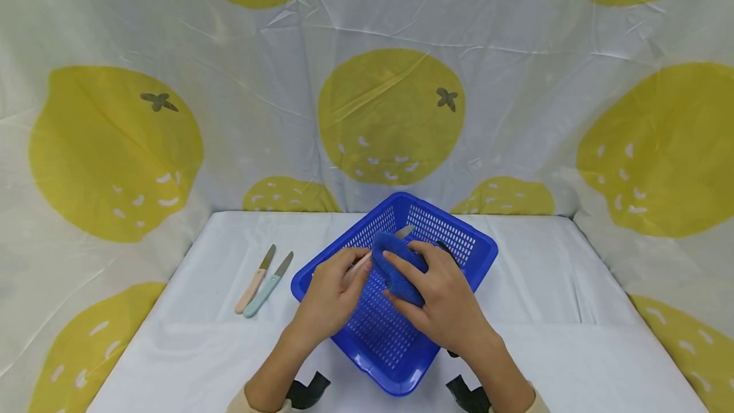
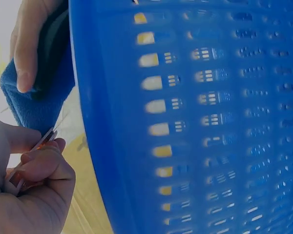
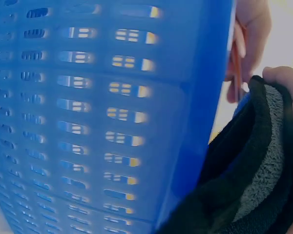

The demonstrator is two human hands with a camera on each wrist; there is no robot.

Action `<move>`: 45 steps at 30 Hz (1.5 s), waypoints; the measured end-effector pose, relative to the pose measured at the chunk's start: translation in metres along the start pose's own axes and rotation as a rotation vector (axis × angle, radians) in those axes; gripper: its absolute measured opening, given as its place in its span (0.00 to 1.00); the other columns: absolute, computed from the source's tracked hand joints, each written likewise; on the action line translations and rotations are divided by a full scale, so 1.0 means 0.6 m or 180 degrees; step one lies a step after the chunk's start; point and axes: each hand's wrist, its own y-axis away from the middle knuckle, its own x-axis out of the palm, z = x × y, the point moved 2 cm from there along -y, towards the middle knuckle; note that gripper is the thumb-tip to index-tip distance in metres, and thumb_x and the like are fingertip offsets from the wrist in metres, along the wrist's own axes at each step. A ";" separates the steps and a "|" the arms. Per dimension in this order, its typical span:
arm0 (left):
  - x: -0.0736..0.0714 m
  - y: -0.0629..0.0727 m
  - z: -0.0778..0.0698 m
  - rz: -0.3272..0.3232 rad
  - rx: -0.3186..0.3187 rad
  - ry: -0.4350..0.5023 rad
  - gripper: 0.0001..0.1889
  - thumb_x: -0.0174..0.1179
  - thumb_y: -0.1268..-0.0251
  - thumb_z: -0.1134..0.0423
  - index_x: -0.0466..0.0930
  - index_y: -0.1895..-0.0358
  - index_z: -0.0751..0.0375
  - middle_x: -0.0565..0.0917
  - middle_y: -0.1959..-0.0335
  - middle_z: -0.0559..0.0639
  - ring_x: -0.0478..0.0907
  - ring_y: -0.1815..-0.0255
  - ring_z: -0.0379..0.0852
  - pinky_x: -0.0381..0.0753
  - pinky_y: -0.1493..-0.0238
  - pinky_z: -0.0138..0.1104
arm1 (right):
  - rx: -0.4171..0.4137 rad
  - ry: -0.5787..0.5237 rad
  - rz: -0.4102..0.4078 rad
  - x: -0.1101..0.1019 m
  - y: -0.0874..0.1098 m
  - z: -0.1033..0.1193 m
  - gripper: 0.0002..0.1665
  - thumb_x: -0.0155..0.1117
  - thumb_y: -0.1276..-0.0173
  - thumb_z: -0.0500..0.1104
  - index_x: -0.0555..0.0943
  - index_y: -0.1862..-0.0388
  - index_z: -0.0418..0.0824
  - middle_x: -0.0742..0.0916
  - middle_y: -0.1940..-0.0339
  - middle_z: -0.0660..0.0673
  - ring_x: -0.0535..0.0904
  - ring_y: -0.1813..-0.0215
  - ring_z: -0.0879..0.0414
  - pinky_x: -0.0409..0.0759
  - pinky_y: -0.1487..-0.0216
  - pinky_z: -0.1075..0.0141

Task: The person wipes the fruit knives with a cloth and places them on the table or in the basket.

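Over the blue basket [image 1: 367, 362], my left hand [image 1: 327, 292] grips a knife [image 1: 358, 268] by its pale pinkish handle. My right hand [image 1: 450, 301] holds a folded blue cloth [image 1: 401, 279] round the blade, with the blade tip sticking out past the cloth's far side. In the left wrist view the thumb and fingers pinch the handle close to the cloth [image 2: 31, 109]. Seen from the right wrist, the folded cloth [image 3: 263, 161] shows dark and grey layers beside the basket wall [image 3: 180, 97].
Left of the basket, two small knives lie side by side on the white tablecloth [image 1: 172, 349], a pink-handled one [image 1: 251, 289] and a mint-handled one [image 1: 265, 292]. A lemon-printed curtain [image 1: 516, 113] stands behind and at both sides.
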 end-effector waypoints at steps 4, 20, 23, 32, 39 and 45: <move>0.002 0.002 -0.002 -0.0006 -0.0008 0.0127 0.14 0.54 0.19 0.52 0.81 0.39 0.47 0.85 0.47 0.41 0.83 0.52 0.36 0.86 0.52 0.32 | -0.0010 0.0042 -0.0109 0.003 -0.001 0.000 0.34 0.72 0.34 0.56 0.78 0.29 0.55 0.82 0.37 0.38 0.79 0.35 0.43 0.79 0.35 0.43; -0.009 0.006 -0.018 0.0166 -0.0133 0.0298 0.12 0.56 0.20 0.54 0.84 0.43 0.47 0.84 0.58 0.41 0.80 0.60 0.42 0.83 0.62 0.34 | 0.0308 0.0209 -0.0469 -0.006 0.002 -0.029 0.33 0.77 0.38 0.47 0.82 0.33 0.52 0.82 0.39 0.32 0.80 0.37 0.37 0.79 0.36 0.38; -0.010 0.007 -0.020 0.0186 -0.0162 0.0313 0.12 0.56 0.20 0.54 0.83 0.43 0.48 0.83 0.58 0.41 0.79 0.61 0.43 0.83 0.62 0.34 | 0.0398 0.0182 -0.0560 -0.009 0.002 -0.039 0.31 0.76 0.38 0.47 0.82 0.34 0.49 0.82 0.40 0.32 0.80 0.38 0.36 0.80 0.39 0.38; -0.010 0.008 -0.021 0.0129 -0.0326 0.0333 0.13 0.56 0.20 0.52 0.82 0.41 0.46 0.85 0.55 0.44 0.80 0.59 0.42 0.83 0.61 0.34 | 0.0420 0.0060 -0.0639 -0.027 0.000 -0.033 0.31 0.75 0.37 0.47 0.82 0.33 0.48 0.80 0.38 0.33 0.79 0.39 0.37 0.82 0.44 0.39; -0.010 0.007 -0.019 0.0150 -0.0299 0.0326 0.14 0.55 0.20 0.51 0.82 0.40 0.47 0.85 0.55 0.43 0.80 0.58 0.42 0.84 0.61 0.33 | 0.0113 -0.0138 -0.0580 -0.024 0.001 -0.011 0.27 0.63 0.25 0.57 0.82 0.33 0.45 0.76 0.33 0.35 0.76 0.35 0.37 0.83 0.42 0.42; -0.013 0.005 -0.014 0.0081 -0.0293 0.0318 0.14 0.56 0.20 0.52 0.83 0.41 0.48 0.87 0.52 0.46 0.82 0.56 0.41 0.85 0.57 0.33 | 0.0082 -0.0173 -0.0505 -0.018 0.002 -0.002 0.28 0.60 0.23 0.60 0.82 0.34 0.45 0.77 0.30 0.38 0.77 0.33 0.40 0.83 0.41 0.44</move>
